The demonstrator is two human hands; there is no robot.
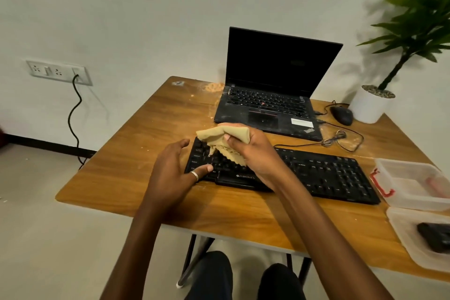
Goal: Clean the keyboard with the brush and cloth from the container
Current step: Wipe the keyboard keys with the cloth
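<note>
Wooden worktop [136, 178] against a pale wall carried a black keyboard [328, 173] in front of an open laptop [267, 95], with a clear container [414, 201] at its right end. The right hand [255, 153] clenched a bunched tan cloth [226, 139] over the keyboard's left keys, while the left hand [170, 168] lay with relaxed fingers at the keyboard's left edge, thumb touching the keys.

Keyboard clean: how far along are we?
Done: clear plastic container stands open, tan cloth is out. In hand: right hand grips the cloth over the black keyboard's left keys; left hand rests on its left end. Left: likely the remaining keys to the right; whether brushing happened, cannot tell.
</note>
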